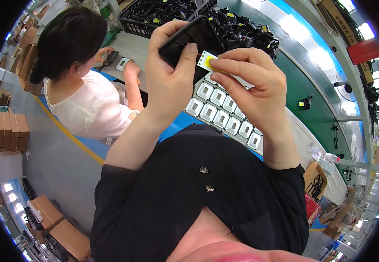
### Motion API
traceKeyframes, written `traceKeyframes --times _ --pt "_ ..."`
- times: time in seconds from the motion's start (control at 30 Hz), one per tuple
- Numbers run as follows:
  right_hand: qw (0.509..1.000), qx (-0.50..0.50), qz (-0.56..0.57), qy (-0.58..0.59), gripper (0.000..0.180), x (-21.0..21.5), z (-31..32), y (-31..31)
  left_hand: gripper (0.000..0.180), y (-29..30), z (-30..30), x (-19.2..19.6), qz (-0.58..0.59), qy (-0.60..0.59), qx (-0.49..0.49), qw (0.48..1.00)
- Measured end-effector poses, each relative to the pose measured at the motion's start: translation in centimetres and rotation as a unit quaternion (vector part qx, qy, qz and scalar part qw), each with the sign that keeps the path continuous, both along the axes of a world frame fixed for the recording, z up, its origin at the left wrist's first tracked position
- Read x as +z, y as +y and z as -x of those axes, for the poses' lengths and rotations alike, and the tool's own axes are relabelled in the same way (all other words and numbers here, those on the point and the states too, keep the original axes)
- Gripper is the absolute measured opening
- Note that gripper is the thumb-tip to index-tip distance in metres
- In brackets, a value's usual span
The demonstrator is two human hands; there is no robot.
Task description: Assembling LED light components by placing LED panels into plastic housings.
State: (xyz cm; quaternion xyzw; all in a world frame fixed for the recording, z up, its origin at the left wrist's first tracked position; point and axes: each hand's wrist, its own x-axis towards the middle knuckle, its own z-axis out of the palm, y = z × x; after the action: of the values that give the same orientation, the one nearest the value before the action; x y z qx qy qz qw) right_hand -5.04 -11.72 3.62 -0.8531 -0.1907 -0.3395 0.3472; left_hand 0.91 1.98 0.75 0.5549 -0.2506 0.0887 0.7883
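Grasping, in the head view, a black housing (209, 31) with the left hand (170, 83), with thumb pressed inside the open shell and fingers curled around its edge. Pinching a white plate (201, 60) with 1 yellow patch (208, 62) between thumb and index finger of the right hand (259, 83), in view overlapping the housing's lower right side. Seeing silver frames (220, 118) in rows below, and a black crate (136, 29) beyond. Noticing at left a co-worker (89, 100) in white, with 2 hands near a framed piece (122, 64).

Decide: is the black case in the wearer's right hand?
No: the left hand holds the case; the right hand pinches a plate.
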Motion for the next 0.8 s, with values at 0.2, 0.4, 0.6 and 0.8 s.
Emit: traceKeyframes --times 0.2,0.4,0.6,0.8 --pt "0.987 -0.037 0.035 -0.155 0.025 -0.4 -0.2 0.6 0.043 0.8 1.0 -0.3 0.087 0.044 -0.150 0.984" --pt "0.977 -0.025 0.040 -0.207 0.027 -0.2 -0.6 1.4 0.054 1.7 2.3 0.6 0.077 0.048 -0.205 0.975" --pt "0.982 -0.026 0.038 -0.181 0.030 -0.6 -0.3 2.0 0.053 2.2 2.7 0.5 0.015 0.032 -0.186 0.982" --pt "0.987 -0.015 0.006 -0.158 0.033 -1.2 0.2 2.5 0.052 2.1 3.1 0.6 0.032 0.015 -0.168 0.985"
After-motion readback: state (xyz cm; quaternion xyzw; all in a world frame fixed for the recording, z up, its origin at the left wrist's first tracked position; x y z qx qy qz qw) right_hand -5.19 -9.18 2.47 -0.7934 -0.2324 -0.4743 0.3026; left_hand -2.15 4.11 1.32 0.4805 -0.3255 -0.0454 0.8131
